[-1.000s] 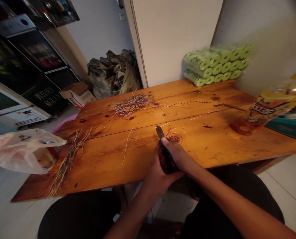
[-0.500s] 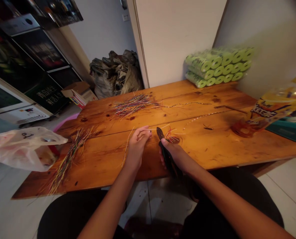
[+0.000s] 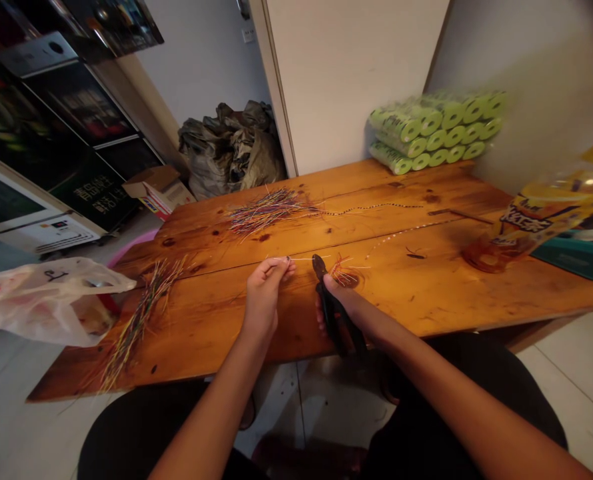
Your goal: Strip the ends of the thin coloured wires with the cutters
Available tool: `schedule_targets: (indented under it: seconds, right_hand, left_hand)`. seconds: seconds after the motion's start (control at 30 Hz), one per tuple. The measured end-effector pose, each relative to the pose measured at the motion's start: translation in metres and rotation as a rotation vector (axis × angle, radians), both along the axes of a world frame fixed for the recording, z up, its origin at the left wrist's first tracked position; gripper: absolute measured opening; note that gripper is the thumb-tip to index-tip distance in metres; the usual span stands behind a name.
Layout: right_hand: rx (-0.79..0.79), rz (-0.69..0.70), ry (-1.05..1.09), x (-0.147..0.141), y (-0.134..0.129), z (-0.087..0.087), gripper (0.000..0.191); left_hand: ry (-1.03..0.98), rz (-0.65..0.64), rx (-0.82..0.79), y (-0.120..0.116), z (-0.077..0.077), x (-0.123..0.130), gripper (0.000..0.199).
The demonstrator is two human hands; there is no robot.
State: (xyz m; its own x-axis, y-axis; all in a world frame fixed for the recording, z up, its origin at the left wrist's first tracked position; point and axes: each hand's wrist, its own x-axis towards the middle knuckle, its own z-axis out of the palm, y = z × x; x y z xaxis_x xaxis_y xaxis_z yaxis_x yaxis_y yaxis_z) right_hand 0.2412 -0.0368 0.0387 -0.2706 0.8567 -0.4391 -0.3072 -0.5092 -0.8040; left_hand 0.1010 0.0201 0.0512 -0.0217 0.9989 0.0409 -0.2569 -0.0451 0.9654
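My left hand (image 3: 265, 287) is closed in a pinch on a thin whitish wire (image 3: 304, 259), which runs to the right toward the jaws of the pliers (image 3: 319, 267). Those dark pliers are in my right hand (image 3: 349, 307), their black handles spread and pointing toward me. The wire crosses at the jaw tip, and a short end sticks out beyond it. Whether the jaws bite on it is too small to tell. Just right of the jaws lies a small pile of orange and white wire pieces (image 3: 344, 272).
A bundle of multicoloured wires (image 3: 269, 212) lies at the back of the wooden table (image 3: 216, 333), another bundle (image 3: 141, 320) on the left. At the right stand a drink bottle (image 3: 521, 227) and a teal box (image 3: 576, 257). Green-wrapped rolls (image 3: 436, 133) sit behind; a plastic bag (image 3: 46, 297) is left.
My left hand has moved left, away from the pliers, and its fingers have curled in more. The pliers' handles are spread wider, while their jaws stay in nearly the same spot.
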Motion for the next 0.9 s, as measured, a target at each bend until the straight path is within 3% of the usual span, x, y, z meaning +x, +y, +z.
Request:
schedule_targets:
  seconds: [0.13,0.33,0.47,0.7,0.8,0.9]
  right_hand:
    - [0.022,-0.026,0.011,0.001,-0.001,0.001,0.049]
    - [0.059,-0.124,0.029,0.015,0.002,0.003,0.050]
    - [0.012,-0.141,0.145,0.019,0.004,0.003,0.054]
    - [-0.098,-0.138,0.473,0.029,0.007,0.006,0.055]
    - [-0.033,-0.217,0.542,0.046,0.010,0.016,0.057]
    - [0.145,-0.453,0.601,0.068,0.013,0.023,0.053]
  left_hand:
    - [0.006,0.024,0.035,-0.002,0.000,-0.001,0.014]
    - [-0.055,0.182,0.125,-0.006,0.007,-0.008,0.012]
    - [-0.019,0.168,0.102,-0.007,0.007,-0.015,0.012]
    - [0.011,0.121,-0.051,-0.011,-0.010,-0.015,0.016]
    - [0.062,0.080,-0.076,-0.012,-0.016,-0.013,0.018]
    - [0.162,0.037,-0.050,-0.011,-0.020,-0.010,0.019]
